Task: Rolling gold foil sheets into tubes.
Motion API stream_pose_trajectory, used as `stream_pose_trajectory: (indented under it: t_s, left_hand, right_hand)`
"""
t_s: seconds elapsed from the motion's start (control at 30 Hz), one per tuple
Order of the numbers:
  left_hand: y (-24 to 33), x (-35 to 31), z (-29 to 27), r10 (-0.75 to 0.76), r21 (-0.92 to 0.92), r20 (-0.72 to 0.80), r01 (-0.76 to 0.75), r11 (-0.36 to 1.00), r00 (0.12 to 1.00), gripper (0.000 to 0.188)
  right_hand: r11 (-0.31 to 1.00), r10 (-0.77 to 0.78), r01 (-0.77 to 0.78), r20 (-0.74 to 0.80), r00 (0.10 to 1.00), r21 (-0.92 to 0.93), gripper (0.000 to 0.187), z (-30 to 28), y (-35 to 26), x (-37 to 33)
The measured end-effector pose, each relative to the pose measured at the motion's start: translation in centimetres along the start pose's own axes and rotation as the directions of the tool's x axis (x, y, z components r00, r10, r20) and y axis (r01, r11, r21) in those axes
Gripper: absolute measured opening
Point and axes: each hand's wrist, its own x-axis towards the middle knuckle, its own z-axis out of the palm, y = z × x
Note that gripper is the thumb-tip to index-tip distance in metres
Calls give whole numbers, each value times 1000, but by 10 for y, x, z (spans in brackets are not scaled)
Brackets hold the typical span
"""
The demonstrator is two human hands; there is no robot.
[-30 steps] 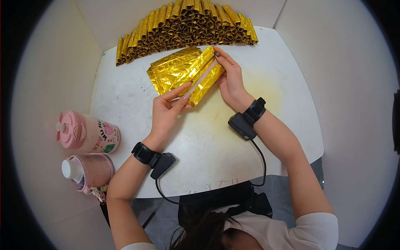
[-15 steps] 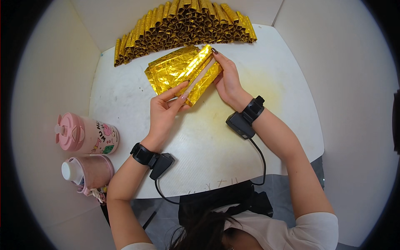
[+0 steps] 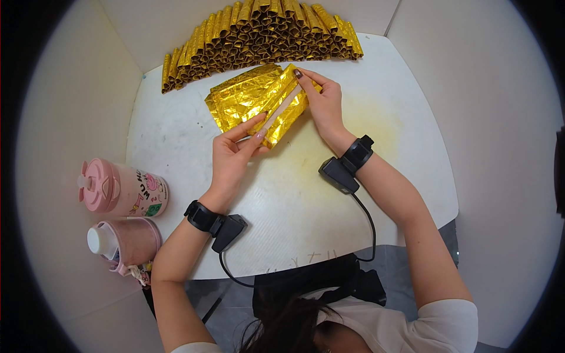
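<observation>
A sheet of gold foil paper point(image 3: 288, 120) is folded lengthwise, with a pale strip of its inner side showing between two gold edges. My left hand point(image 3: 231, 154) pinches its near end, the thumb on the flap and the forefinger along the fold. At the far end, my right hand point(image 3: 327, 107) is closed on the sheet, its thumb at the upper edge and its other fingers partly hidden behind. Left of the fold lie crinkled gold foil sheets point(image 3: 238, 97), flat on the white table point(image 3: 282, 206); how they join the held sheet cannot be made out.
Along the back wall, many gold foil tubes point(image 3: 265, 38) are piled with their open ends facing me. On the left stand a pink-lidded cup point(image 3: 126, 188) and a pink container point(image 3: 138, 240) holding a white-capped bottle point(image 3: 99, 241). Black wrist devices point(image 3: 338, 175) trail cables.
My right hand has shifted its grip: the fingers now curl round the sheet's far end, with the thumb at the top edge. My left hand has stayed nearly still.
</observation>
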Motion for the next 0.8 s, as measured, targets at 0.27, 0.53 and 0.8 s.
stream_pose_trajectory:
  t_s: [0.27, 0.53, 0.8]
  left_hand:
    - [1, 0, 0, 8, -30, 1, -8, 1000, 1000, 35]
    - [5, -2, 3, 16, -43, 0, -16, 999, 1000, 40]
    - [7, -2, 3, -42, -64, -28, 41, 997, 999, 41]
  right_hand:
    - [1000, -4, 3, 14, 1000, 18, 26, -2, -4, 2]
    - [992, 17, -21, 28, 999, 128, 24, 0, -19, -3]
    - [998, -24, 15, 131, 991, 67, 28, 2, -18, -5]
